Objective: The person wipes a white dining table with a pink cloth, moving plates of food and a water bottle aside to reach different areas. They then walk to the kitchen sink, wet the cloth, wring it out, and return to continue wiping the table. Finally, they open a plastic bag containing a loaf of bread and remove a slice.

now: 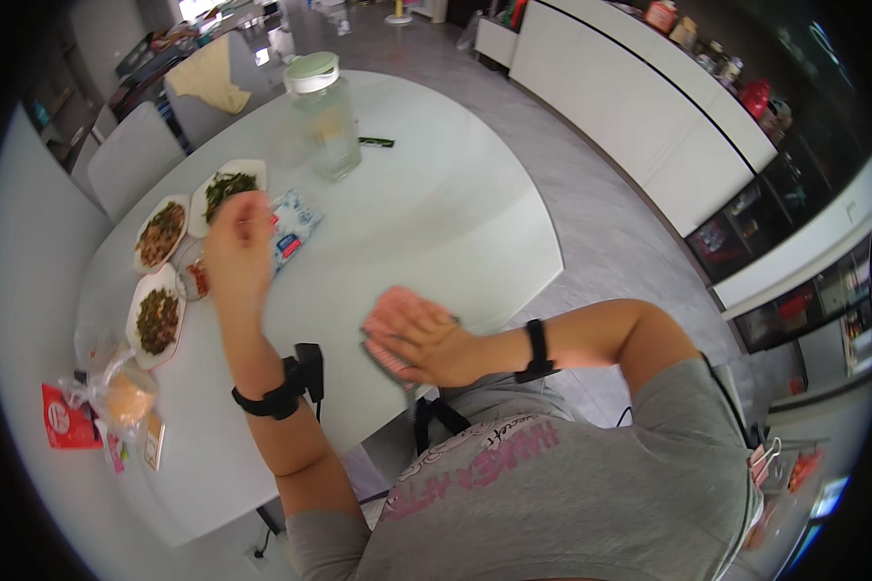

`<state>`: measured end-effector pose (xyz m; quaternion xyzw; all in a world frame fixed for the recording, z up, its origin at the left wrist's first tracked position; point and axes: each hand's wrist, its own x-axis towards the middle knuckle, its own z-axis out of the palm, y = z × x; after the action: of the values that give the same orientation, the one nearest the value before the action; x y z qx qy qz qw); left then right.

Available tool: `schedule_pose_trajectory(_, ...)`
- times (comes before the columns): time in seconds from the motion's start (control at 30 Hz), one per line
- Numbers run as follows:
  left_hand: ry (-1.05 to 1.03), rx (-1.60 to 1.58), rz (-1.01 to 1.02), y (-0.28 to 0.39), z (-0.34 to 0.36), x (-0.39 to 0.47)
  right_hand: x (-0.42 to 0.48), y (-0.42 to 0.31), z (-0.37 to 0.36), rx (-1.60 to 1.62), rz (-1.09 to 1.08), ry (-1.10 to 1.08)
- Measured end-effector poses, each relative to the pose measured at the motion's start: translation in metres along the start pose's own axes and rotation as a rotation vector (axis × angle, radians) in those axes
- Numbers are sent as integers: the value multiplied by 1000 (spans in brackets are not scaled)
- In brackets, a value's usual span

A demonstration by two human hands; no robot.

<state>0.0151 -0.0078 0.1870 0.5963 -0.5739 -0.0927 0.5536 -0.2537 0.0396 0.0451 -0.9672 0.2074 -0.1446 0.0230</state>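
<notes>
My right hand (436, 348) lies spread on a folded pink cloth (396, 309) with a dark striped edge, pressing it to the white table (436, 225) near its front edge. My left hand (240, 236) is raised above the left half of the table, blurred, its fingers curled; nothing shows in it. Beside it lies a soft blue-and-white packet (296, 225), partly hidden by the hand. Just past the fingers is a white dish of greens (229, 190). A small glass bowl with red food (195, 276) sits left of my wrist.
Two more food dishes, one farther back (161, 231) and one nearer (157, 317), line the left side. A lidded glass pitcher (325, 123) stands at the back beside a dark green sachet (376, 142). A plastic bag with bread (127, 392) and a red packet (69, 417) lie front left.
</notes>
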Motion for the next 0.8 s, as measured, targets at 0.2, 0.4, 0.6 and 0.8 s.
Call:
schedule_pose_trajectory(0.2, -321, 281, -40, 20, 23, -109, 66, 10, 6, 676, -23, -111)
schedule_pose_trajectory(0.4, -226, 681, 63, 4, 91, -198, 65, 31, -77, 347, 200, -282)
schedule_pose_trajectory(0.6, -297, 689, -15, -4, 72, -212, 60, 13, -109, 420, 187, 131)
schedule_pose_trajectory(0.8, -164, 1011, -307, -48, -79, -265, 29, 37, -107, 347, 90, -18)
